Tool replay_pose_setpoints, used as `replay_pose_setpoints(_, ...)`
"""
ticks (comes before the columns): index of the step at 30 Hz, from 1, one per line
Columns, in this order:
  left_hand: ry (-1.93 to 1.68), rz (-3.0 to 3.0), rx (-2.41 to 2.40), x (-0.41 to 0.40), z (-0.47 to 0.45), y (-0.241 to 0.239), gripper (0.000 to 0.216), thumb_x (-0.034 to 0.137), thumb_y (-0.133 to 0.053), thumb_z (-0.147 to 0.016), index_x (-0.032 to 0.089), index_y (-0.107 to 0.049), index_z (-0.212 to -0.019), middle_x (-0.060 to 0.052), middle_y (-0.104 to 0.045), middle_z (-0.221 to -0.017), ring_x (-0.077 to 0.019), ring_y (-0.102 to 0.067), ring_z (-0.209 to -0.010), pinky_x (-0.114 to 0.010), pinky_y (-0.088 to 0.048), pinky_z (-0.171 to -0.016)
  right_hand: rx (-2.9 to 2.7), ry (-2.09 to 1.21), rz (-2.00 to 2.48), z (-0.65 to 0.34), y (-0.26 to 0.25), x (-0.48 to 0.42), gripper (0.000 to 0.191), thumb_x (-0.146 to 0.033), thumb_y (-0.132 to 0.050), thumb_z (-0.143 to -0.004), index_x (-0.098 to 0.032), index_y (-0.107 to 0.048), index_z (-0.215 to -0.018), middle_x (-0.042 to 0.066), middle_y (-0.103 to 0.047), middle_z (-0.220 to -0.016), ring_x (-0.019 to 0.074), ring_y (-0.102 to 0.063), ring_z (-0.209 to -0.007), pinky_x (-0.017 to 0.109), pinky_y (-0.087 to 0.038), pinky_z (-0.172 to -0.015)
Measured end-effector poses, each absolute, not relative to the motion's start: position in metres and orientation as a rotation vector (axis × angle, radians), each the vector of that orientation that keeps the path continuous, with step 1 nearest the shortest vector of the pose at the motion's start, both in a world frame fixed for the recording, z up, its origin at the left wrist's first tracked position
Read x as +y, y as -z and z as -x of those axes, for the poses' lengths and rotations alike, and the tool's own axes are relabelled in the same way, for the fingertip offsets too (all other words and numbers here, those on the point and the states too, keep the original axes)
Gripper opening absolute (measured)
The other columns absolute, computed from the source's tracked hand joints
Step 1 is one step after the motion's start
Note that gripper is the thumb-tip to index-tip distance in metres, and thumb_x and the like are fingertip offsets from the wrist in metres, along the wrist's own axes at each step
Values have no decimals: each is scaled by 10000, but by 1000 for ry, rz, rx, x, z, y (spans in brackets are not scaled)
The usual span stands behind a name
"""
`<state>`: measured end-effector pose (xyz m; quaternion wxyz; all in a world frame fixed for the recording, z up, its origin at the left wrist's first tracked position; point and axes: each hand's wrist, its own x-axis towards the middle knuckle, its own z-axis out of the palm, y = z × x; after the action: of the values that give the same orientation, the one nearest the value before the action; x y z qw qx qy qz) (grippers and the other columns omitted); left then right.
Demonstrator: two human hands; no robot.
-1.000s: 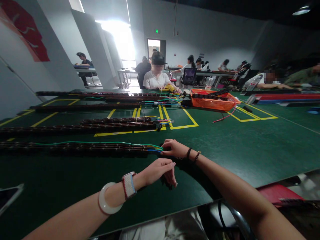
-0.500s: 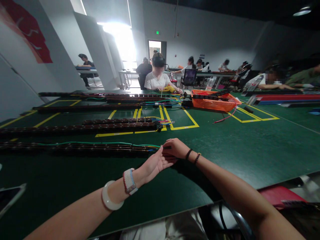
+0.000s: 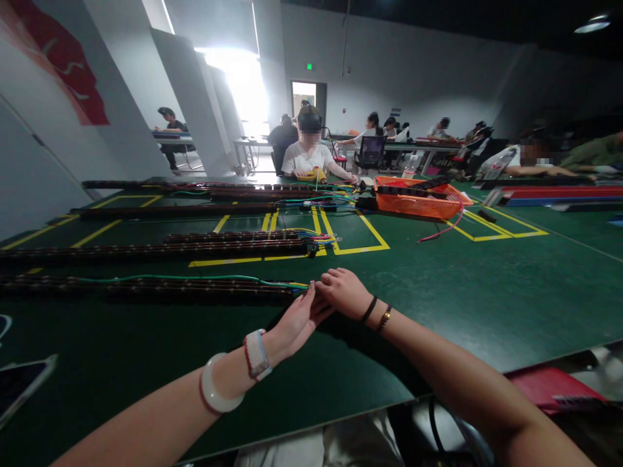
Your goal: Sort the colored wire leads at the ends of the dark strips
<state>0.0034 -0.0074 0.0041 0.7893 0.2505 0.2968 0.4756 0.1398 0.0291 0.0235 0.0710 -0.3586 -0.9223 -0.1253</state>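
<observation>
So, left hand [image 3: 294, 319]: fingers stretched out flat and close together, tips pushed up against the right hand, right at the wire ends [image 3: 298, 285]. Can't tell if it's actually pinching anything.
Right hand [image 3: 343, 292]: curled knuckles-up over those same wire ends, touching the left fingertips. Its grip is hidden under the hand, so I can't tell there either.
Both hands: together, meeting dead centre on the green table [image 3: 487, 292].
Nearest strip [image 3: 146, 290]: long dark bar lying flat and running from the hands out toward 9 o'clock; the hands sit at its right end.
Green wire [image 3: 170, 278]: lies along the top of that strip and ends at the hands.
Wrists: watch [image 3: 257, 355] and white bangle [image 3: 214, 392] on the left one.
Other strips [image 3: 195, 248]: parallel rows further back, around 11 o'clock, partly over the yellow tape [image 3: 360, 248].
Orange tray [image 3: 418, 200]: at 1 o'clock, well apart from the hands.
Person in white [image 3: 309, 157]: seated across the table at 12 o'clock.
Phone [image 3: 19, 384]: at 8 o'clock, on the table's left edge.
</observation>
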Motion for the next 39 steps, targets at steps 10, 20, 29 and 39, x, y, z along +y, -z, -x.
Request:
replay_pose_setpoints(10, -1043, -377, 703, 1, -3, 3, 194, 212, -449, -902, 166, -631, -851, -38, -662, -872, -111, -613, -780, -267, -479, -824, -2688, 333, 1036, -137, -25, 19, 196, -210, -475, -884, -143, -596, -1022, 94, -564, -987, 194, -484, -882, 331, -385, -778)
replay_pose_setpoints(20, -976, -478, 612, -3, 1, -5, 284, 329, -496, -879, 158, -605, -1078, -92, -628, -1093, -161, -578, -1019, -305, -419, -963, -2613, -97, 1483, -160, -36, 26, 352, -506, -505, -837, -177, -625, -808, 65, -649, -764, 171, -597, -680, 250, -372, -575)
replay_pose_setpoints(29, -986, -499, 589, -8, -3, -11, 279, 292, -455, -901, 138, -615, -1072, -106, -630, -1119, -179, -569, -1064, -335, -384, -1003, -2789, 198, 1510, -150, -35, 19, 293, -275, -405, -911, -160, -663, -836, 108, -689, -786, 200, -641, -697, 261, -399, -594)
replay_pose_setpoints(39, -1016, -520, 637, -7, -7, -8, 194, 203, -445, -902, 130, -623, -888, -97, -666, -972, -177, -598, -1004, -346, -431, -963, -2834, 543, 1336, -142, -16, 13, 198, -124, -388, -890, -116, -585, -907, 124, -631, -839, 207, -564, -740, 308, -377, -625)
